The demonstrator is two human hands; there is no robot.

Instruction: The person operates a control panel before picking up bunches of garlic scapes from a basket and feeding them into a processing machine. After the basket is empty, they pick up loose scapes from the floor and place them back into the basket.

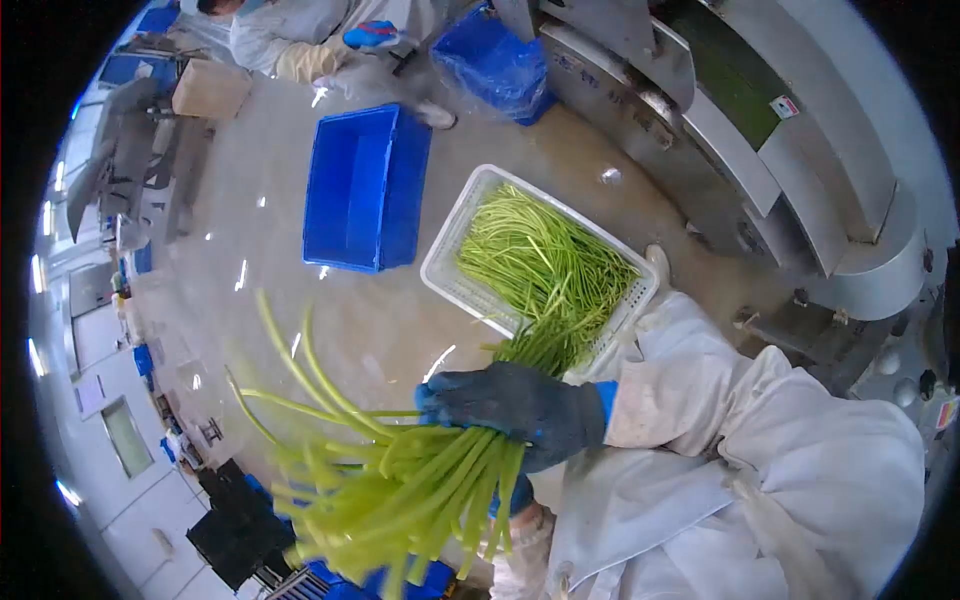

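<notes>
A thick bunch of long green vegetable stems (430, 465) fans out toward the lower left, its loose ends smeared by motion. My right hand (510, 410), in a dark glove with blue at the cuff, is closed over the top of the bunch. Below it, my left hand (516, 496) in a blue glove presses against the underside of the stems; most of its fingers are hidden behind them. Just beyond my right hand, a white perforated crate (470, 195) on the floor holds a heap of similar green stems (540, 255), with leafier ends near me.
A blue bin (345, 190) stands on the wet floor left of the crate. Farther back is a blue bin lined with clear plastic (490, 60), near a person in white (290, 40). Metal machinery (640, 110) runs along the right. Dark crates (240, 525) sit lower left.
</notes>
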